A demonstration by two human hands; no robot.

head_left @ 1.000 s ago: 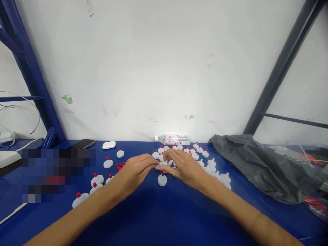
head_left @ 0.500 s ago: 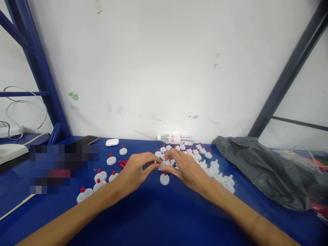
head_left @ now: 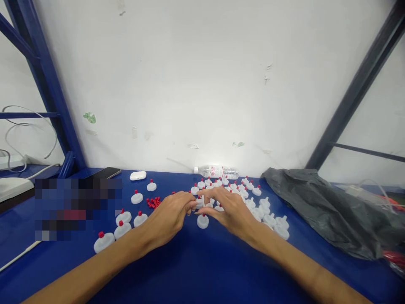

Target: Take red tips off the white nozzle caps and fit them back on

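Observation:
My left hand (head_left: 172, 212) is closed, its fingertips curled together just left of my right fingertips. Anything inside them is hidden. My right hand (head_left: 228, 207) has its thumb and bent fingers around a white round cap with a spout (head_left: 199, 204), which is partly covered by the fingers. Just below the fingertips, another white spout cap (head_left: 203, 221) with a red tip stands upright on the blue table. Small red tip covers (head_left: 154, 202) lie in a loose pile left of my left hand.
Several red-tipped white caps (head_left: 122, 229) stand at left, and more are crowded behind my hands. White caps with bare spouts (head_left: 281, 231) cluster at right. A clear bottle (head_left: 217, 172) lies along the wall. A white case (head_left: 138, 175), a phone (head_left: 107, 172) and a dark plastic bag (head_left: 332, 211) flank them.
My left fingertips have drawn slightly left, away from the right hand, and curled in. My right hand has stayed nearly in place, with its thumb and fingers a little wider apart.

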